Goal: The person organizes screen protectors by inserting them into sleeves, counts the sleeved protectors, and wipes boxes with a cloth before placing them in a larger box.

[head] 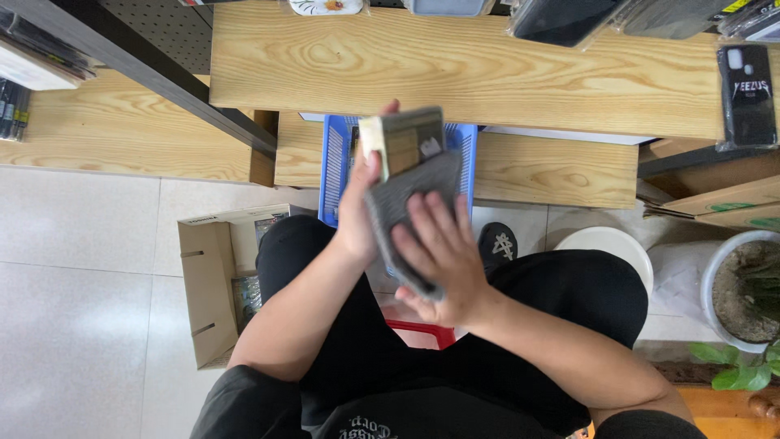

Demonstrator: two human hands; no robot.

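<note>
Packets stack [406, 175] | gripped by left hand [357, 211], right hand [443, 256] | wooden shelves [455, 69] | white tiled floor [81, 268]

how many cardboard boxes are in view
2. One open cardboard box stands on the floor tiles by the person's left arm; a second cardboard box lies at the right edge under the wooden shelf. Others may be hidden behind the shelves.

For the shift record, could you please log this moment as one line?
left hand: holds stack of packets | right hand: on grey packet | blue basket behind
</note>
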